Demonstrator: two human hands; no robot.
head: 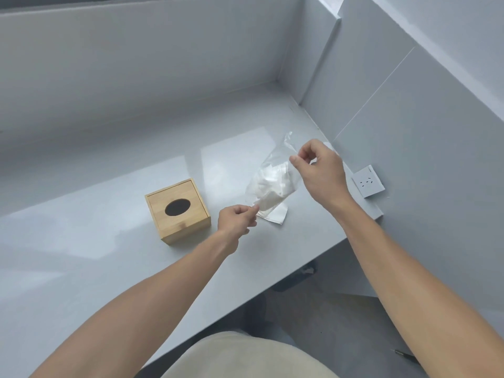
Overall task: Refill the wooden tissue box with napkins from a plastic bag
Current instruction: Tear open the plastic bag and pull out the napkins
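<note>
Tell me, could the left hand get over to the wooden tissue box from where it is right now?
Probably yes. The left hand is just right of the wooden tissue box, with only bare counter between. But it is pinching the plastic bag, so it would have to let go first.

Item count as recorded: one wooden tissue box (177, 211), with one oval opening in its lid. One clear plastic bag (268, 184), which held a bundle of white napkins (272, 184); the number of napkins could not be determined. Two hands were present: one left hand (236, 220) and one right hand (321, 170). One wall socket (367, 181). One counter (109, 255).
</note>
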